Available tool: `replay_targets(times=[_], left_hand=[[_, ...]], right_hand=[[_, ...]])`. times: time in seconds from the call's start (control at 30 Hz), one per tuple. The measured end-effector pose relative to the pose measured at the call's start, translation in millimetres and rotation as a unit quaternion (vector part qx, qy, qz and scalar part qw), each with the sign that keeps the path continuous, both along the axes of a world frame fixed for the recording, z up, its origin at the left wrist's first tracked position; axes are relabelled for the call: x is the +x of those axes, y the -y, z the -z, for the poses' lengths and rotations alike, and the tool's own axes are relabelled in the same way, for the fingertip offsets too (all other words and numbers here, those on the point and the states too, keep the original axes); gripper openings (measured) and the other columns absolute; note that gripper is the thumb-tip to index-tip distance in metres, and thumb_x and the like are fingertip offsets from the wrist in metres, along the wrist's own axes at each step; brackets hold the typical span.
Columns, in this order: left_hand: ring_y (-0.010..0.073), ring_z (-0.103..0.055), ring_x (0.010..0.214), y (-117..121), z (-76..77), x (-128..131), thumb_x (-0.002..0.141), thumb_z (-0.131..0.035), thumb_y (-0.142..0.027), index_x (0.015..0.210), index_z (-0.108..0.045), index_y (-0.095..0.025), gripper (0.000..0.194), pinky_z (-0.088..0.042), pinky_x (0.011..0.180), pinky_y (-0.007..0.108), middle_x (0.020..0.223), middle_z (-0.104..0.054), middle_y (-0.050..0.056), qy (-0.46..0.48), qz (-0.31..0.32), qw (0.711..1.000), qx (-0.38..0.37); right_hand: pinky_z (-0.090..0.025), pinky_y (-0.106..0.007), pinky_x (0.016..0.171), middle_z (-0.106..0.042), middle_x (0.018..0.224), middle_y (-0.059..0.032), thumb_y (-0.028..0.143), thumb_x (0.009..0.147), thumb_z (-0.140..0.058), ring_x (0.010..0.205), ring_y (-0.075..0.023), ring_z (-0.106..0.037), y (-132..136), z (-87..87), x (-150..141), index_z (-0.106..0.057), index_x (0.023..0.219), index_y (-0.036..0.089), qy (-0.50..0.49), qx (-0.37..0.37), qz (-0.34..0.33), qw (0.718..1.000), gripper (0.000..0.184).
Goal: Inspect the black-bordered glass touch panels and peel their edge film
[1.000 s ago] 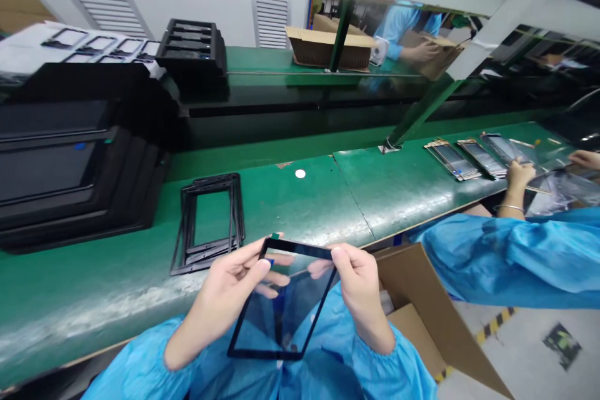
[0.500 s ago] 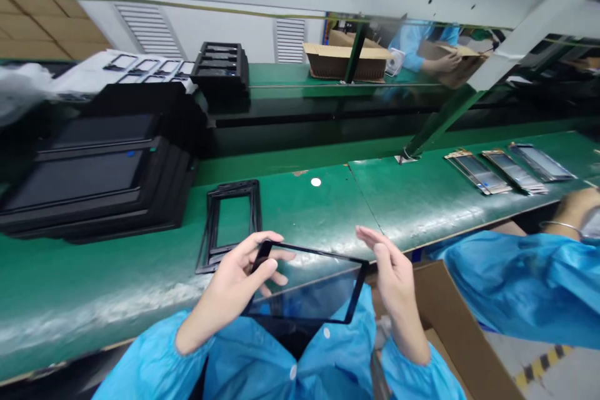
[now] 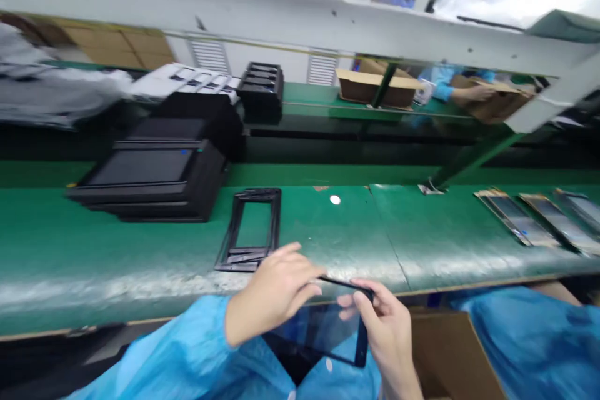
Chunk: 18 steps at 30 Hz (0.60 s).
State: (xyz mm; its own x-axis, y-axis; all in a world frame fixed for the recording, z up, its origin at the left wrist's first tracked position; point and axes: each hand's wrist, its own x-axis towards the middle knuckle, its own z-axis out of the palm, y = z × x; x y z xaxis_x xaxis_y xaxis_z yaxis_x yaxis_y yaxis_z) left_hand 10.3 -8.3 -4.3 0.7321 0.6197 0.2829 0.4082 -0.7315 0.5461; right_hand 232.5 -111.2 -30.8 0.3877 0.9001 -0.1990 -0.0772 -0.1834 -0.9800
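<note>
A clear glass panel (image 3: 325, 332) with a black border is tilted in front of my blue smock, just off the bench's front edge. My right hand (image 3: 387, 325) grips its right edge, thumb on the near face and fingers showing through the glass behind. My left hand (image 3: 276, 290) is at the upper left edge, thumb and forefinger closed on it, hiding that corner. Just beyond my left hand, several thin black rectangular frames (image 3: 275, 225) lie loosely stacked on the green bench (image 3: 337, 237).
Stacked black trays (image 3: 169, 200) holding dark screens stand at left. A white round sticker (image 3: 334, 200) lies on the bench. Several display panels (image 3: 520, 219) lie at right, near a co-worker's blue sleeve (image 3: 534, 337). An open cardboard box (image 3: 454, 350) is below the edge. A green post (image 3: 473, 159) rises behind.
My right hand, open and apart before, now grips the panel's right edge. My left hand has shifted from the left end to the upper edge. The view has swung left.
</note>
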Motion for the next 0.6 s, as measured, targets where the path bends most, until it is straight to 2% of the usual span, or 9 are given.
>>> replay_targets(times=[0.07,0.13,0.2,0.23,0.3,0.33,0.4,0.43,0.6], left_hand=[[0.0228,-0.081,0.085,1.5,2.1,5.4,0.104,-0.064,-0.026,0.115,-0.081,-0.022,0.020,-0.063,0.091,0.035,0.093,-0.084,0.004,-0.028,0.010,0.999,-0.039],[0.0227,-0.081,0.084,2.5,4.4,6.0,0.103,-0.065,-0.026,0.115,-0.081,-0.023,0.019,-0.064,0.082,0.032,0.093,-0.084,0.004,-0.035,-0.005,0.998,-0.045],[0.0276,-0.080,0.108,2.7,4.3,-0.3,0.103,-0.067,-0.030,0.127,-0.077,-0.024,0.027,-0.061,0.102,0.041,0.117,-0.084,0.007,-0.015,-0.024,1.000,-0.002],[0.0307,-0.074,0.125,2.2,2.8,-6.1,0.104,-0.067,-0.032,0.136,-0.073,-0.024,0.034,-0.054,0.115,0.049,0.132,-0.080,0.010,0.008,-0.048,0.998,0.027],[0.0344,-0.056,0.148,0.0,-3.0,-22.1,0.105,-0.065,-0.035,0.151,-0.064,-0.026,0.047,-0.038,0.128,0.059,0.156,-0.064,0.013,0.082,-0.138,0.985,0.059],[0.0344,-0.052,0.152,-1.6,-6.9,-31.4,0.105,-0.064,-0.035,0.154,-0.061,-0.026,0.050,-0.037,0.129,0.060,0.161,-0.060,0.013,0.124,-0.194,0.972,0.046],[0.0328,-0.056,0.148,-4.5,-15.3,-50.1,0.106,-0.062,-0.034,0.154,-0.062,-0.026,0.049,-0.045,0.124,0.053,0.160,-0.060,0.013,0.191,-0.277,0.941,-0.028],[0.0324,-0.059,0.145,-5.2,-19.0,-58.4,0.105,-0.062,-0.034,0.151,-0.065,-0.025,0.047,-0.049,0.121,0.051,0.157,-0.063,0.013,0.201,-0.288,0.933,-0.072],[0.0292,-0.077,0.117,-0.8,-23.0,-81.9,0.094,-0.072,-0.029,0.137,-0.076,-0.024,0.043,-0.059,0.106,0.043,0.128,-0.081,0.011,0.172,-0.195,0.927,-0.271]], right_hand=[[-0.066,-0.031,0.062,-0.084,0.075,-0.0093,0.062,0.080,-0.087,0.058,-0.0259,-0.080,0.8,7.1,-5.5,-0.081,0.101,0.019,0.007,-0.006,0.020,1.000,0.048],[-0.065,-0.032,0.060,-0.083,0.072,-0.0078,0.066,0.076,-0.088,0.054,-0.0255,-0.078,-2.5,13.9,-8.5,-0.081,0.099,0.020,0.007,-0.006,0.032,0.999,0.053],[-0.064,-0.032,0.057,-0.082,0.070,-0.0071,0.070,0.073,-0.089,0.051,-0.0250,-0.076,-10.8,18.1,-7.9,-0.080,0.100,0.019,-0.001,-0.002,0.030,1.000,0.058],[-0.063,-0.031,0.057,-0.082,0.070,-0.0071,0.070,0.072,-0.090,0.051,-0.0246,-0.075,-16.6,18.7,-6.2,-0.079,0.102,0.019,-0.010,0.003,0.033,0.999,0.061],[-0.062,-0.030,0.059,-0.084,0.074,-0.0072,0.069,0.071,-0.091,0.054,-0.0230,-0.076,-29.6,17.3,-1.6,-0.077,0.107,0.018,-0.039,0.020,0.053,0.998,0.064],[-0.062,-0.028,0.059,-0.084,0.076,-0.0070,0.067,0.072,-0.092,0.055,-0.0220,-0.076,-36.2,15.3,0.3,-0.076,0.109,0.018,-0.056,0.029,0.063,0.996,0.064],[-0.060,-0.027,0.058,-0.084,0.078,-0.0065,0.064,0.072,-0.093,0.055,-0.0207,-0.075,-48.3,9.9,0.6,-0.075,0.110,0.019,-0.080,0.047,0.064,0.994,0.061],[-0.059,-0.028,0.056,-0.084,0.076,-0.0065,0.062,0.072,-0.094,0.054,-0.0209,-0.074,-53.5,6.6,-2.0,-0.076,0.108,0.020,-0.082,0.053,0.048,0.994,0.059],[-0.059,-0.033,0.052,-0.078,0.064,-0.0065,0.067,0.075,-0.089,0.046,-0.0230,-0.070,-72.5,-8.5,-35.1,-0.080,0.094,0.020,-0.047,0.076,-0.090,0.992,0.052]])
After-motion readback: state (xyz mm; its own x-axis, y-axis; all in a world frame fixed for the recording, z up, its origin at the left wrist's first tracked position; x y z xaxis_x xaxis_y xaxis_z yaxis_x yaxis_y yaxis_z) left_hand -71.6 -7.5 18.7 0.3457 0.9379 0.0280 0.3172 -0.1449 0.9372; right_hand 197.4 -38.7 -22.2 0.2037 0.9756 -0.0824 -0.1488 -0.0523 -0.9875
